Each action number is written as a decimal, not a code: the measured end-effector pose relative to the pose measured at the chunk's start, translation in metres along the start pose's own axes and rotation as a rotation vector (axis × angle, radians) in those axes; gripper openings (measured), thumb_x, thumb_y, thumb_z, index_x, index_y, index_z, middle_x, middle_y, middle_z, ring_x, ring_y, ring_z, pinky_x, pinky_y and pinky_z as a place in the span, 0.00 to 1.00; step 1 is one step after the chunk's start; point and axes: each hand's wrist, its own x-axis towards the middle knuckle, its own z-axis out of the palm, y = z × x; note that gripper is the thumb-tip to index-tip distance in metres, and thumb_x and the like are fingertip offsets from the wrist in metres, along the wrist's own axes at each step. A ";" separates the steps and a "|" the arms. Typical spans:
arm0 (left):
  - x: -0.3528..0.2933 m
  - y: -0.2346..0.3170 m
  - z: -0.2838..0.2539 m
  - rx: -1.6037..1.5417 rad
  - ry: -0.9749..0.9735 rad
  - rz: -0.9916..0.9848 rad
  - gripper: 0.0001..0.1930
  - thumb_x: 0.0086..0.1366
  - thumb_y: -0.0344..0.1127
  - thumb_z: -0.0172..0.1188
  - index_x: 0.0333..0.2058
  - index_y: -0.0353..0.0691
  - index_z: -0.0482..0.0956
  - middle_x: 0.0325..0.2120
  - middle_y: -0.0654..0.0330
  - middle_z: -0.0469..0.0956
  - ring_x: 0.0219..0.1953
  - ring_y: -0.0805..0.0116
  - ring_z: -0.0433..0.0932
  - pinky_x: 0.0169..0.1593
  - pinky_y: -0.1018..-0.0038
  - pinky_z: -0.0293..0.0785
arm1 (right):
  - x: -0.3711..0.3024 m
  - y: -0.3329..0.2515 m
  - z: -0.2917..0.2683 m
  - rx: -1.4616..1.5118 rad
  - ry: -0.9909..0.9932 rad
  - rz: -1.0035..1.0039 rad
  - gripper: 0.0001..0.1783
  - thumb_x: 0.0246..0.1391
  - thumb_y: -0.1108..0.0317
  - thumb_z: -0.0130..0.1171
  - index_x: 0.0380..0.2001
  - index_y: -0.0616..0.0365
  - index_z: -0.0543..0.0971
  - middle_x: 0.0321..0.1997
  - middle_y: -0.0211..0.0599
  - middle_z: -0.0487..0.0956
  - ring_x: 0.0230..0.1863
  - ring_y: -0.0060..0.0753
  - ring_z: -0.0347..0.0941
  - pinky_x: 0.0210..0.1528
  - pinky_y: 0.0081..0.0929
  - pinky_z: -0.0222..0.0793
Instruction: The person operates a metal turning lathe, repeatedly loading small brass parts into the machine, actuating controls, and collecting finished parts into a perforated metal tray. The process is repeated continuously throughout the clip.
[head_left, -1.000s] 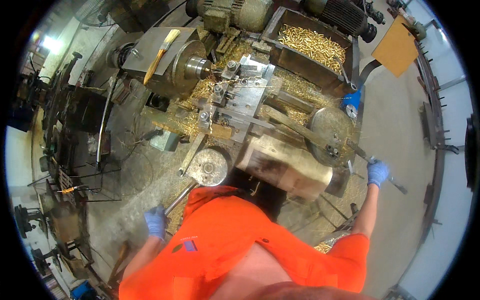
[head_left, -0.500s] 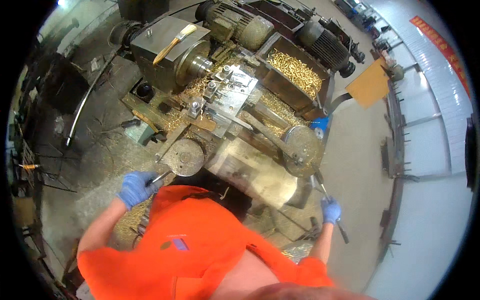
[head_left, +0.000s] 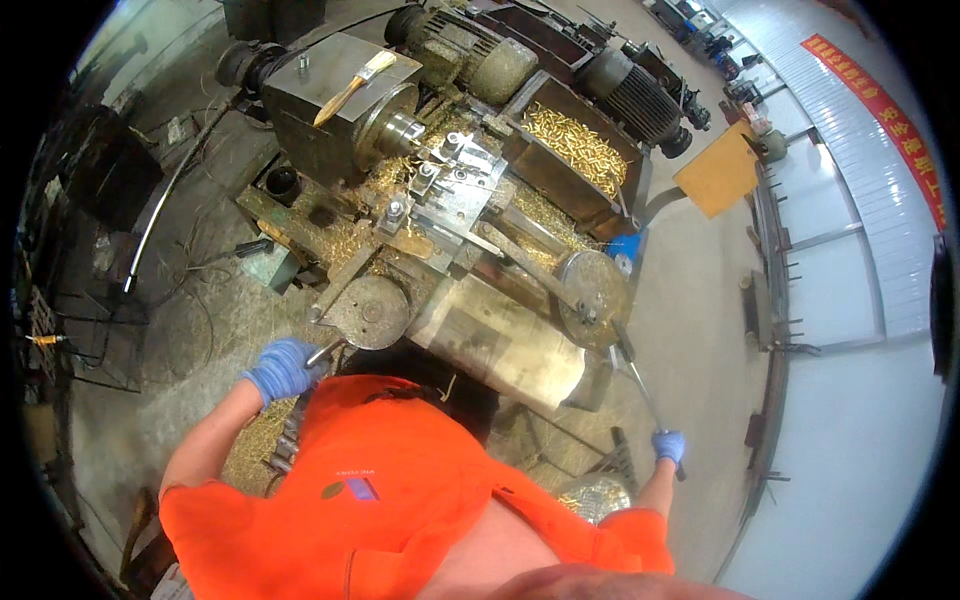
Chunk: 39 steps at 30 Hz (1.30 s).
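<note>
Here, the left hand (head_left: 281,373) is curling around the short lever (head_left: 324,353), which is slanting away rightward into the left disc (head_left: 371,311); the right hand (head_left: 668,445) is gripping the long lever (head_left: 639,379) near its outer end, running away leftward to the right disc (head_left: 597,292).

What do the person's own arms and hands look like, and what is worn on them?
The left hand and the right hand each wear a light blue, close-fitting glove that ends around the wrist. Above the gloves, the forearms are bare. Bright orange sleeves end near the elbows; no markings can be made out on them.
</note>
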 end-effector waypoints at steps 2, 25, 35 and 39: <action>0.006 -0.004 0.003 -0.008 -0.005 0.018 0.15 0.54 0.47 0.53 0.25 0.41 0.76 0.19 0.47 0.74 0.24 0.47 0.74 0.31 0.59 0.69 | 0.009 0.012 0.016 -0.042 -0.024 -0.050 0.20 0.42 0.52 0.53 0.24 0.58 0.81 0.29 0.50 0.78 0.34 0.51 0.75 0.38 0.39 0.71; 0.008 -0.009 0.001 -0.037 -0.001 0.068 0.15 0.52 0.47 0.57 0.24 0.39 0.76 0.18 0.45 0.73 0.23 0.45 0.72 0.29 0.60 0.68 | -0.006 0.021 0.044 -0.057 -0.066 0.033 0.19 0.42 0.53 0.49 0.25 0.57 0.81 0.30 0.49 0.78 0.34 0.50 0.76 0.38 0.39 0.71; 0.007 -0.005 -0.005 -0.087 -0.037 0.045 0.14 0.51 0.45 0.58 0.28 0.40 0.78 0.20 0.46 0.74 0.25 0.47 0.73 0.30 0.61 0.69 | -0.033 0.011 0.028 0.033 -0.053 0.148 0.19 0.40 0.55 0.53 0.26 0.61 0.80 0.31 0.52 0.77 0.37 0.51 0.75 0.40 0.39 0.71; 0.011 -0.017 0.006 -0.053 -0.023 0.100 0.13 0.52 0.44 0.58 0.31 0.42 0.79 0.21 0.47 0.75 0.26 0.47 0.74 0.31 0.61 0.70 | -0.039 0.005 0.022 0.054 -0.074 0.172 0.20 0.40 0.54 0.54 0.27 0.61 0.80 0.33 0.53 0.77 0.39 0.51 0.75 0.40 0.39 0.71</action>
